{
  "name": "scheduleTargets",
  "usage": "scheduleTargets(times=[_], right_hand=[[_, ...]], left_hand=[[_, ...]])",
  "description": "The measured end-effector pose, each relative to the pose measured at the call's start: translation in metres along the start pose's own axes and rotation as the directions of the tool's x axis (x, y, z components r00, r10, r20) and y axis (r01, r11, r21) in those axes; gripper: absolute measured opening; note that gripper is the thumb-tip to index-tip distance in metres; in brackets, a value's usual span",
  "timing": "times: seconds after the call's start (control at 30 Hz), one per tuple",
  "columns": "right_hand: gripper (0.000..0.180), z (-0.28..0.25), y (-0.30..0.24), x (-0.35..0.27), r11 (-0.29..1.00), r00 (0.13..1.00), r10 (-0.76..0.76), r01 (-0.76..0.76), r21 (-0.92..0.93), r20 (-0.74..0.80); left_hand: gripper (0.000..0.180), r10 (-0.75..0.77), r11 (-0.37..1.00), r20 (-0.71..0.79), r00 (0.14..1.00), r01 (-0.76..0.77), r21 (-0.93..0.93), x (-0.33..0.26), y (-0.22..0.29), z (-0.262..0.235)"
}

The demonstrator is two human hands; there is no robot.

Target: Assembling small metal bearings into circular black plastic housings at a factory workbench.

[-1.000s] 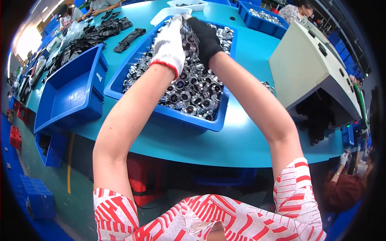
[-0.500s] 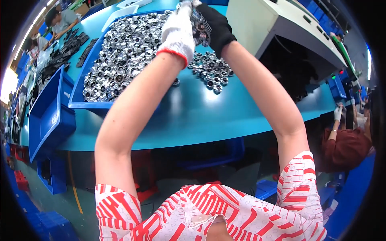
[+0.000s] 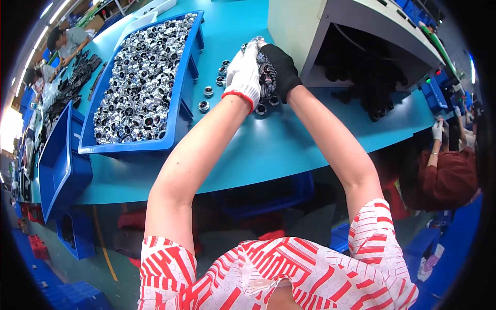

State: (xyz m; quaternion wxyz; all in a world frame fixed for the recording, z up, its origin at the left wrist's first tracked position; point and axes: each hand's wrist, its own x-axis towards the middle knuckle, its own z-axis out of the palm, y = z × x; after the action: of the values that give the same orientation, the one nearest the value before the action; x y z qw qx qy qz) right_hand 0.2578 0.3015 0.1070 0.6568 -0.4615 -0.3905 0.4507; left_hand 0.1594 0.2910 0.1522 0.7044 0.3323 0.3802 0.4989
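Note:
My left hand, in a white glove with a red cuff, is curved against one side of a heap of small silver round parts with dark centres. From the other side my right hand, in a black glove, presses on the same heap. The fingertips of both hands come together at the far end. The heap is partly hidden between the gloves, and a few parts lie on the table just left of my left hand. A blue bin full of the same silver parts stands to the left.
On the right, a pale machine housing has many black parts in its opening. An empty blue bin leans at the table's left edge, near black strips. Other people sit at far left and right. The table is teal.
Both hands have drawn back from the far side of the table toward me, around the heap. The full bin now appears farther left, as the view has shifted.

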Motion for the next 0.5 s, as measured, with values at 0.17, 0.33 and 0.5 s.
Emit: scheduleTargets(times=[0.17, 0.33, 0.5], right_hand=[[0.034, 0.0, -0.002, -0.01, 0.997, 0.995, 0.049, -0.043, 0.067, -0.087], [0.038, -0.014, 0.01, 0.004, 0.987, 0.992, -0.077, 0.061, -0.149, -0.098], [0.042, -0.011, 0.012, 0.004, 0.866, 0.97, -0.233, 0.176, -0.468, -0.067]], left_hand=[[0.034, 0.056, 0.986, -0.001, 0.998, -0.055, 0.16, -0.009, 0.001, 0.002], [0.038, -0.035, 0.967, -0.01, 0.999, 0.036, 0.252, -0.006, 0.002, 0.003], [0.033, 0.029, 0.961, 0.041, 0.999, -0.039, 0.273, 0.007, 0.003, -0.016]])
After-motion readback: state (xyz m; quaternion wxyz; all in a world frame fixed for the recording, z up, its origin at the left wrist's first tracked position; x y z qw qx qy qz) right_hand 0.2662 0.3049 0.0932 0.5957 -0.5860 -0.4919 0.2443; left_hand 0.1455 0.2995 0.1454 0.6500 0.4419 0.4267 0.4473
